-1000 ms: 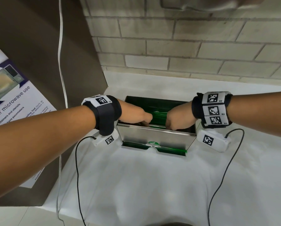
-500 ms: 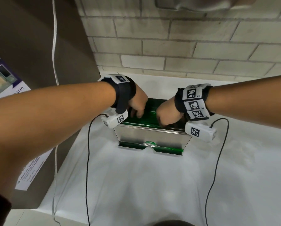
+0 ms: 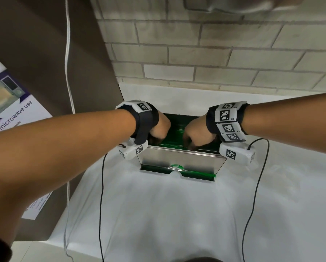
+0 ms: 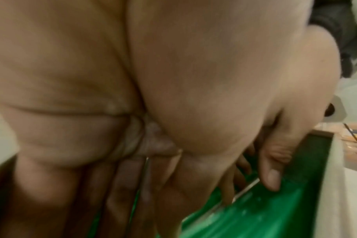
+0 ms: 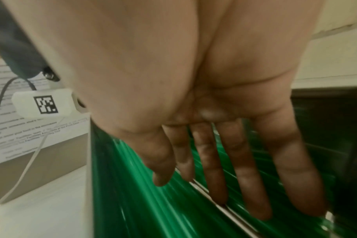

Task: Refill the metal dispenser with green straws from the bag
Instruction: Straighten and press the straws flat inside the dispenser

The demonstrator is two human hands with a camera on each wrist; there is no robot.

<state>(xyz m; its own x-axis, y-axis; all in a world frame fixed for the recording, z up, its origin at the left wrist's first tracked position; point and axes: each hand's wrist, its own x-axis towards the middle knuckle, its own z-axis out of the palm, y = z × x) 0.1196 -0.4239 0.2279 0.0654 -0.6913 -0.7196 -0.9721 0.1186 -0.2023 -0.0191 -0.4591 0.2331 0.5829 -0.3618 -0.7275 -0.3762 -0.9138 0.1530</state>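
Note:
The metal dispenser [image 3: 181,161] stands on the white table with its top open. Green straws [image 3: 174,132] lie lengthwise inside, and more show in its lower front tray [image 3: 196,173]. My left hand [image 3: 159,129] reaches down into the left half. Its fingers [image 4: 122,193] point straight down among the straws [image 4: 255,217]. My right hand [image 3: 196,135] reaches into the right half. In the right wrist view its fingers [image 5: 214,169] are straight and spread, tips touching the straws [image 5: 132,201]. Neither hand holds a bundle. No bag is in view.
A brick wall [image 3: 196,53] rises just behind the dispenser. A brown cabinet side [image 3: 45,53] with a microwave notice [image 3: 11,103] and a white cable [image 3: 68,72] stands to the left. Black wrist cables [image 3: 101,195] trail over the white table cover [image 3: 177,214].
Both wrists have risen, so the fingers now point down more steeply into the dispenser. The hands have stayed inside it over the straws.

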